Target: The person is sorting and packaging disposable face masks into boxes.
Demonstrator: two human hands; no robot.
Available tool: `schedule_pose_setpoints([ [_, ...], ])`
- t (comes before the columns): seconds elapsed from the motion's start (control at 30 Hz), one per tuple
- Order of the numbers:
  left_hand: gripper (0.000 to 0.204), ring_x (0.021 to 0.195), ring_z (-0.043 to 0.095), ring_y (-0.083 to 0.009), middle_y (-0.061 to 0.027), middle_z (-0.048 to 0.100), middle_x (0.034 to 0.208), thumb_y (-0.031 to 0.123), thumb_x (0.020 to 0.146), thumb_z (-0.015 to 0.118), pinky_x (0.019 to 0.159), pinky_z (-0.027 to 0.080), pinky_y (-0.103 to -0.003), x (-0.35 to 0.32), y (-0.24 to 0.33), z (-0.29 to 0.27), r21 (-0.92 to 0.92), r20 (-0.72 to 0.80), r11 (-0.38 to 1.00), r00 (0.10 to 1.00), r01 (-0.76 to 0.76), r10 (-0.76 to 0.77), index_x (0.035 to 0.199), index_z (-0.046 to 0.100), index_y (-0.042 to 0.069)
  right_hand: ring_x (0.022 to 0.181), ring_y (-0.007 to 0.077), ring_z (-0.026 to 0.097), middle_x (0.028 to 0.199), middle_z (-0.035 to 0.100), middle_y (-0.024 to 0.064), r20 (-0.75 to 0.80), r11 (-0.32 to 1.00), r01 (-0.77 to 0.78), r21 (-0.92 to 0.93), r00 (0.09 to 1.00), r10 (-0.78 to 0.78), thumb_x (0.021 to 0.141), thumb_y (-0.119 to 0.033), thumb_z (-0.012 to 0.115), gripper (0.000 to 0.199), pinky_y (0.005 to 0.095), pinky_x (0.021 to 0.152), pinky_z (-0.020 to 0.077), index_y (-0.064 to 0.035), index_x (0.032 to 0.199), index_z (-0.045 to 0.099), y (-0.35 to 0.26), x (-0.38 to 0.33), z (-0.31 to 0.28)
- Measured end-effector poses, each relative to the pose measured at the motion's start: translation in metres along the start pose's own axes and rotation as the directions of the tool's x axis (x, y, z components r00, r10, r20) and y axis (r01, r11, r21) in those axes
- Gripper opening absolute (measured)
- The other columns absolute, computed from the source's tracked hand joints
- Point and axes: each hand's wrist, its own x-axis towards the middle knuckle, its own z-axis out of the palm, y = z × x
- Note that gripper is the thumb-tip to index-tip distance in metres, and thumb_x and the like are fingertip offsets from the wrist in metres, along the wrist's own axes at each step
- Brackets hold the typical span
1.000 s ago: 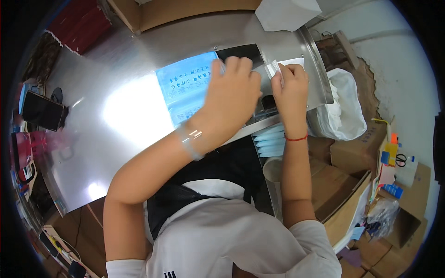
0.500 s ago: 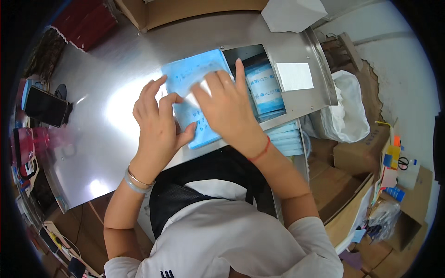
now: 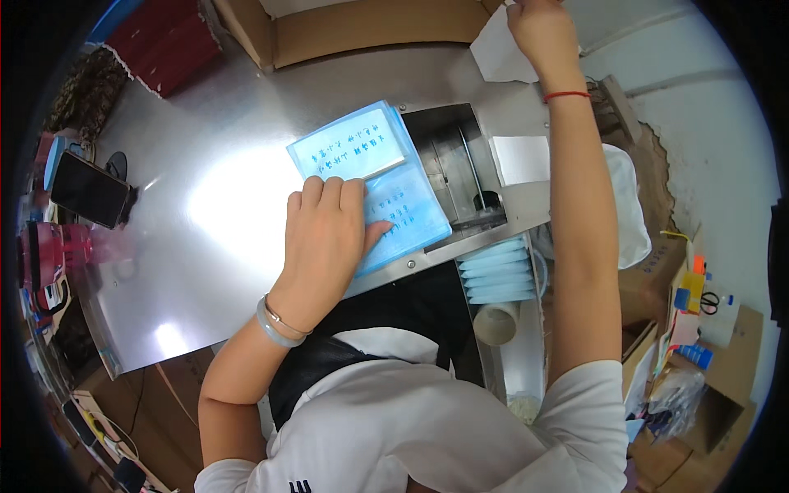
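Note:
A flat stack of light-blue printed plastic packets [image 3: 415, 209] lies on the metal table, with a whiter printed piece [image 3: 349, 145] on top of its far part. My left hand [image 3: 325, 238] presses on the stack, fingers bent along the near edge of the whiter piece and thumb pointing right over the blue. Far off at the upper right, my right hand [image 3: 544, 37] is closed, fingertips beside a white folded sheet [image 3: 500, 51]. What those fingers hold is too small to make out. Right of the stack, metal rods show in a dark rectangular opening [image 3: 448, 168] of the table.
Folded blue packets [image 3: 497, 271] sit below the table edge, above a cardboard tube [image 3: 496, 323]. A white card [image 3: 519, 160] lies beside the opening. A cardboard box [image 3: 370, 37] stands at the back, a phone [image 3: 89, 191] at left, a white bag [image 3: 631, 209] at right.
My right hand has left the stack and reached far to the upper right. My left hand has moved right onto the packets. The printed packets in the opening no longer show.

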Motion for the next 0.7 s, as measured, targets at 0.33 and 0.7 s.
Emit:
schedule_pose_setpoints([
  [0.33,0.036,0.098,0.052,-0.0342,-0.0174,0.051,0.102,0.023,0.067,0.083,0.082,0.044,-0.043,0.004,-0.002,-0.001,-0.027,-0.241,0.997,0.969,-0.068,0.060,0.084,0.059,0.002,0.073,0.0322,0.063,0.083,0.068,0.0176,-0.040,0.952,-0.024,0.306,0.998,0.039,0.079,-0.018,0.069,0.022,0.0406,0.069,0.0514,-0.0003,0.091,0.069,-0.025,-0.014,-0.041],
  [0.7,0.026,0.098,0.056,-0.0354,-0.0174,0.050,0.103,0.018,0.080,0.075,0.083,0.050,-0.042,0.001,-0.004,-0.015,-0.311,-0.205,0.950,0.975,0.014,-0.081,0.089,0.059,0.001,0.085,0.0313,0.063,0.084,0.066,0.0175,0.502,0.719,0.194,0.668,0.595,-0.627,0.069,0.005,0.056,0.030,0.0394,0.088,0.0457,-0.0043,0.094,0.069,-0.130,-0.147,-0.092],
])
